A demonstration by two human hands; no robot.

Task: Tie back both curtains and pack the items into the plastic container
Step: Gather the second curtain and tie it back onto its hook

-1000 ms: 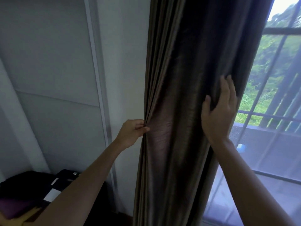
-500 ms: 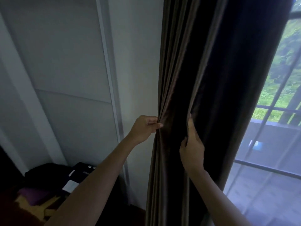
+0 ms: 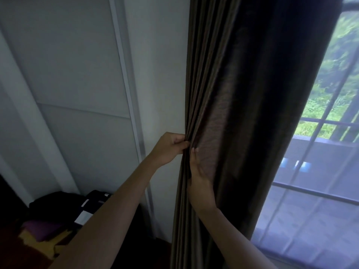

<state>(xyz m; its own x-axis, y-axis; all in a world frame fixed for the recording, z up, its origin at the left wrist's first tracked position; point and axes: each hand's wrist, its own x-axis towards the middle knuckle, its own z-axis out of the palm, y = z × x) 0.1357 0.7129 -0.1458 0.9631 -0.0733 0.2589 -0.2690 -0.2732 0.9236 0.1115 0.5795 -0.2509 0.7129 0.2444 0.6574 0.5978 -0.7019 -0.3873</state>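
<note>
Curtain [image 3: 242, 113] pleats: my L hand [image 3: 171, 147] is pinching the gathered wall-side edge, fingers curled. R hand [image 3: 200, 183] is gripping a fold just below and beside it, thumb on front, other fingers hidden behind fabric. Dark brown cloth is hanging bunched btw white wall [image 3: 161, 74] and window [image 3: 330, 133]. Dark clothes pile [image 3: 58, 206] is lying at bottom L.

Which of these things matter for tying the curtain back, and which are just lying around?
In the job:
dark brown pleated fabric curtain
left hand, pinching its edge folds
right hand, holding folds just below

Lying about:
pile of dark, purple and yellow cloth
white panelled wall
sheer white window drape
</note>
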